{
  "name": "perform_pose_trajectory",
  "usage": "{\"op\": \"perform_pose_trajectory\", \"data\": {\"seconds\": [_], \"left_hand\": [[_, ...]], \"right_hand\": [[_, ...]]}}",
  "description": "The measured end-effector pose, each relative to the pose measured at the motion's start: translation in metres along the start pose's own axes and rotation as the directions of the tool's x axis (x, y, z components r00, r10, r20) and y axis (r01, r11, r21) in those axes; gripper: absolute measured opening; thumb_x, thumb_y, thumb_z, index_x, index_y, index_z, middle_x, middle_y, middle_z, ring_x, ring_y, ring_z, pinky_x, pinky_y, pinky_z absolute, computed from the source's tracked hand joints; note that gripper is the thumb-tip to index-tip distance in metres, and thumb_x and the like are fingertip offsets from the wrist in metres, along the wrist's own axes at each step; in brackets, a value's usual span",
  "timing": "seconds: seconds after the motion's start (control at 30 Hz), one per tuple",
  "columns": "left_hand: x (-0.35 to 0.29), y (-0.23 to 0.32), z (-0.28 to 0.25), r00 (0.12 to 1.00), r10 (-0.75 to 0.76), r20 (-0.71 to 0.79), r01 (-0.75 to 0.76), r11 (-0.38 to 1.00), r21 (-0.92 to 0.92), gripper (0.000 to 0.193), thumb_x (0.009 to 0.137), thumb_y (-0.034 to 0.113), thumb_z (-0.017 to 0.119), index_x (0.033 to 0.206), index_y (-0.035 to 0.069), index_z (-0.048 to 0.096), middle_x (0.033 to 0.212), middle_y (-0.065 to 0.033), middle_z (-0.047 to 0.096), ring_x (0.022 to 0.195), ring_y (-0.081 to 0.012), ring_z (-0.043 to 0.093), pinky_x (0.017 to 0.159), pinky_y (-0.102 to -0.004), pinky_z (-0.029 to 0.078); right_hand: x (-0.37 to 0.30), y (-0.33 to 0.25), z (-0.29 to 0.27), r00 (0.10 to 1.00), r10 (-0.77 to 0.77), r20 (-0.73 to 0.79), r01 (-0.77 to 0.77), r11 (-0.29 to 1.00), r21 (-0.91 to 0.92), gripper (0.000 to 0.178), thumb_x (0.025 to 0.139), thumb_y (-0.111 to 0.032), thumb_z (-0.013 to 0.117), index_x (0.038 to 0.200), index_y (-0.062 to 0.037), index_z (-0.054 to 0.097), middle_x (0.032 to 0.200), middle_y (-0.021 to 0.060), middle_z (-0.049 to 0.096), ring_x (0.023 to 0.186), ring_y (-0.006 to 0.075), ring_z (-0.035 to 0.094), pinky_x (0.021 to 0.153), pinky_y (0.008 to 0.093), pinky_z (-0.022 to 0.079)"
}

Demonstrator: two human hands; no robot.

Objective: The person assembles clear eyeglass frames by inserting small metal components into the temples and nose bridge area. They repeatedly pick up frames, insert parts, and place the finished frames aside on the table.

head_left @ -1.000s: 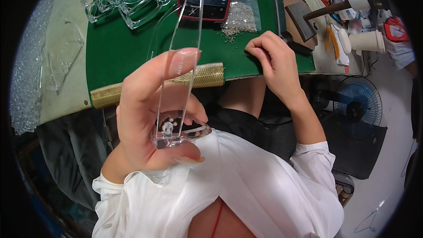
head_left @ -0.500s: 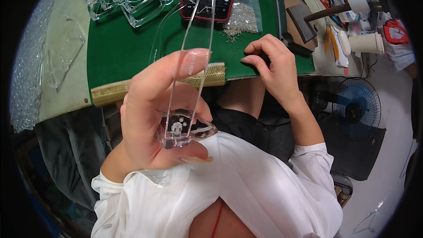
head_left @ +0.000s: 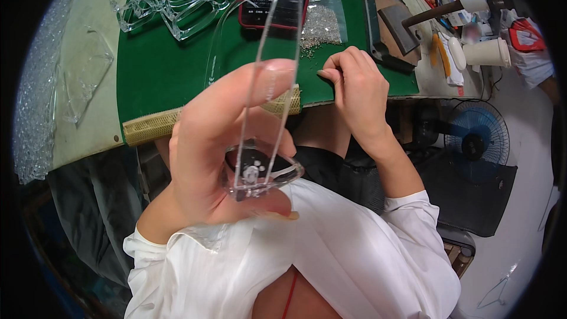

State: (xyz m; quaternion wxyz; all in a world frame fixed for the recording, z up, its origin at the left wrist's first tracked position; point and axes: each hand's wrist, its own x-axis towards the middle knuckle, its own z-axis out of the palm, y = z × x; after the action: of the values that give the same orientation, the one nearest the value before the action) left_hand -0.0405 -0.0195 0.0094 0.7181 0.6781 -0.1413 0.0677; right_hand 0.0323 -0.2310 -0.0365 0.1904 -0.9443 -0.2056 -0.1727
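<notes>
My left hand (head_left: 201, 130) is closed around a clear plastic eyeglass frame (head_left: 253, 190), raised close in front of me above the table's front edge. One see-through temple points up and away past my fingers, and small hinge fittings show at its lower end. My right hand (head_left: 361, 94) rests on the green mat (head_left: 159, 71) with thumb and forefinger pinched together. Whatever is between those fingertips, if anything, is too small to make out. Just beyond them lies a scatter of tiny metal screws (head_left: 311, 46) by a clear bag (head_left: 325, 18) of small parts.
Several clear eyeglass frames (head_left: 183, 9) are heaped at the back left, near a red-cased phone (head_left: 260, 12). A hand press (head_left: 390, 29) stands at the right, with a white cup (head_left: 487, 54) beyond it. A gold textured strip (head_left: 147, 130) lines the front edge.
My left hand has shifted slightly right with the eyeglass frame, whose temple has tilted a little to the right. My right hand has drawn slightly left, its fingertips closer together.
</notes>
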Motion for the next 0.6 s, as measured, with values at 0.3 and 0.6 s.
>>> {"op": "perform_pose_trajectory", "data": {"seconds": [0.3, 0.6], "left_hand": [[0.039, -0.006, 0.009, 0.918, 0.215, 0.333, -0.223, 0.975, -0.015, 0.091, 0.078, 0.045, 0.066, 0.138, -0.005, 0.018, 0.121, -0.0210, 0.047, 0.067, -0.0177, 0.062, 0.056, -0.0254, 0.048], [0.051, -0.027, 0.065, 0.925, 0.270, 0.266, -0.274, 0.962, -0.023, 0.073, 0.082, 0.031, 0.068, 0.137, 0.003, 0.029, 0.067, -0.0092, 0.059, 0.060, -0.0296, 0.060, 0.054, -0.0351, 0.046]], "right_hand": [[0.020, 0.025, -0.020, 0.997, 0.024, 0.080, -0.066, 0.820, 0.569, 0.004, 0.083, -0.003, 0.057, 0.081, -0.0002, 0.056, 0.074, 0.0081, 0.054, 0.068, 0.0198, 0.053, 0.064, 0.0287, 0.044], [0.038, -0.012, -0.098, 0.886, -0.390, -0.250, 0.463, 0.769, 0.441, 0.027, 0.077, -0.030, 0.067, 0.074, -0.0046, 0.057, 0.072, 0.0039, 0.055, 0.065, 0.0191, 0.050, 0.056, 0.0284, 0.039]]}}
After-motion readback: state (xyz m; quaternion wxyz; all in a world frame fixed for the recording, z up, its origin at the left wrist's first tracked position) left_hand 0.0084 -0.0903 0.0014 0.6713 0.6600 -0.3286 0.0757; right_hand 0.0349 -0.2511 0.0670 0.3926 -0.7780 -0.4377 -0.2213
